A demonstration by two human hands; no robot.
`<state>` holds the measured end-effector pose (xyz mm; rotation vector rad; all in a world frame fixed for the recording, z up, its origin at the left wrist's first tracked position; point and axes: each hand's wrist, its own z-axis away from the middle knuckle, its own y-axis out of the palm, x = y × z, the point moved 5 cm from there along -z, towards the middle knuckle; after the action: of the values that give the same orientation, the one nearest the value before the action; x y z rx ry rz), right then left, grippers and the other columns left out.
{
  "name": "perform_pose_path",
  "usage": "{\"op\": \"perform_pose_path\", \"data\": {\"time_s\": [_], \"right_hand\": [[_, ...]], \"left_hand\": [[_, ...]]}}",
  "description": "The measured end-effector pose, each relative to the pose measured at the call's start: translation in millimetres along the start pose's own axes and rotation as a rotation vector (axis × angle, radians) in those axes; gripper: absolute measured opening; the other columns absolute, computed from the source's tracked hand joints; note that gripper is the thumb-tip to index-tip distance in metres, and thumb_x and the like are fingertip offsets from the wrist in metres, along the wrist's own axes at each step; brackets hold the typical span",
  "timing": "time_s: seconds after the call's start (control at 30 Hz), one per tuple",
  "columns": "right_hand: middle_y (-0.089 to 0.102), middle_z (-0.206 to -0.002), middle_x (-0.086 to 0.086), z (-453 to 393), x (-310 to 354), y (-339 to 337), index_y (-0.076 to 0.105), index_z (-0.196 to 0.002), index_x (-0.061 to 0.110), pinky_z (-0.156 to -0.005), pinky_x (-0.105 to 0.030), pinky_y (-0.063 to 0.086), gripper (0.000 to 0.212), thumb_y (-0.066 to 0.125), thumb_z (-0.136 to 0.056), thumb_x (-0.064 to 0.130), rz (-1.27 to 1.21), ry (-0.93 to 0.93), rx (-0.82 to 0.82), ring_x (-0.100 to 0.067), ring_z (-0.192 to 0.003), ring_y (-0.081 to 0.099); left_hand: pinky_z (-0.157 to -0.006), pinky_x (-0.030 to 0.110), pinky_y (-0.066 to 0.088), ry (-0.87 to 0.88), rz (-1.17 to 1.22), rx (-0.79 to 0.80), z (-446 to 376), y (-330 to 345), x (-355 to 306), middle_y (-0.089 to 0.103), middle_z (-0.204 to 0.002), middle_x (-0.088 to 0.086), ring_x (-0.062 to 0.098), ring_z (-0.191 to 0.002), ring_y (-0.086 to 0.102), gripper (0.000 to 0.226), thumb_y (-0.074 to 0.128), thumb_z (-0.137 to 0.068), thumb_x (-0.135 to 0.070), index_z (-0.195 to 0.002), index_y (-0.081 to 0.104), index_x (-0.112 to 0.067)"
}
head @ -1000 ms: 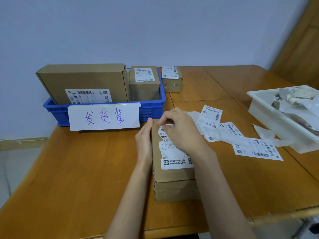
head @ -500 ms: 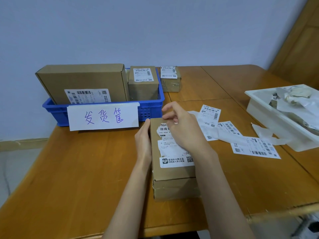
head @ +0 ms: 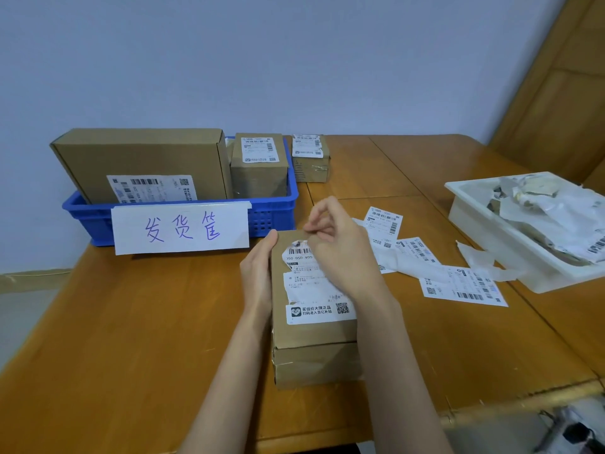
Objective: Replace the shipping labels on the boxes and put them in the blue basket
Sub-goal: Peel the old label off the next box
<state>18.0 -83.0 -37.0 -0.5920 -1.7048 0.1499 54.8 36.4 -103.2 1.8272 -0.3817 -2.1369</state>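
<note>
A long brown cardboard box [head: 314, 339] lies on the wooden table in front of me. Its old white label [head: 311, 290] is ragged, with its far left corner torn away. My left hand [head: 258, 273] presses flat against the box's left side, thumb at the top edge. My right hand [head: 340, 253] hovers over the box's far end, its fingertips pinching a bit of the label there. The blue basket [head: 281, 194] stands at the back left with a large box [head: 140, 158] and a small box [head: 258, 168] inside. Loose fresh labels [head: 465, 286] lie to the right.
A third small labelled box [head: 311, 158] sits on the table just right of the basket. A white tray [head: 474, 221] of torn paper scraps stands at the right edge. A handwritten paper sign [head: 180, 229] hangs on the basket's front. More labels [head: 384, 221] lie beside my right hand.
My right hand has shifted from lying on the label to its far end and lifted its pinching fingertips. More of the label's top is torn. My left hand stays put.
</note>
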Motion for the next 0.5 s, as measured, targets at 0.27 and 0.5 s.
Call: {"op": "perform_pose_path", "data": {"time_s": [0.27,0.5], "right_hand": [[0.050,-0.114,0.004,-2.5,-2.6,8.7,0.063,-0.090,0.017,-0.088,-0.015,0.034,0.013,0.060,-0.094,0.005,0.286,-0.047,0.025,-0.010,-0.109,0.050],[0.043,-0.103,0.004,-1.6,-2.4,12.8,0.051,-0.089,0.020,-0.084,-0.019,0.033,0.012,0.056,-0.096,0.010,0.377,-0.098,0.085,-0.017,-0.105,0.046]], "left_hand": [[-0.052,0.019,0.046,0.019,-0.037,0.002,0.8,-0.1,-0.4,0.062,-0.064,0.000,0.009,-0.056,0.058,0.026,0.058,-0.096,-0.027,-0.073,0.064,-0.014],[-0.053,0.019,0.046,0.017,-0.034,-0.011,0.7,0.3,-0.9,0.064,-0.061,-0.003,0.007,-0.055,0.060,0.027,0.058,-0.095,-0.026,-0.071,0.065,-0.016]]}}
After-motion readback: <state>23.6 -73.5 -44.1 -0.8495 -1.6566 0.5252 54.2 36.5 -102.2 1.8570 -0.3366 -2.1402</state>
